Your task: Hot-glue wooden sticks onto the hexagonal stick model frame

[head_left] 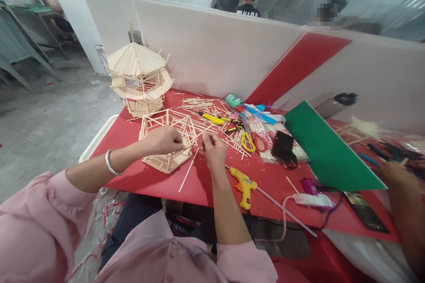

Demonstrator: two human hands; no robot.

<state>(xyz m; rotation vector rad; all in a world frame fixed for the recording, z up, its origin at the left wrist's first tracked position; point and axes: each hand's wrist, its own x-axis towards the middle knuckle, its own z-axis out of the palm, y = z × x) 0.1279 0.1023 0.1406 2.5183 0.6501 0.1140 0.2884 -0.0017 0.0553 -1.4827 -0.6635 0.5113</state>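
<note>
My left hand (pixel 167 139) is closed, its fingertips pinched at the right rim of a small open frame of wooden sticks (pixel 168 163). A thin wooden stick (pixel 198 135) slants from those fingertips to my right hand (pixel 214 149), where thumb and fingers are pinched at it. Whether the stick touches the frame, I cannot tell. Below the hands, a loose stick (pixel 188 171) lies on the red tabletop (pixel 149 185). Behind the frame at the left stands a pagoda-like stick model (pixel 137 62) with a pointed roof. A yellow glue gun (pixel 245 185) lies right of my right forearm.
Scattered sticks (pixel 199 104), yellow-handled pliers (pixel 212 118), scissors (pixel 248 141) and a black box-shaped item (pixel 282 147) lie farther back. A green board (pixel 328 150) stands at the right, a white partition (pixel 206 48) behind. Another person's arm (pixel 403 203) reaches in at the far right.
</note>
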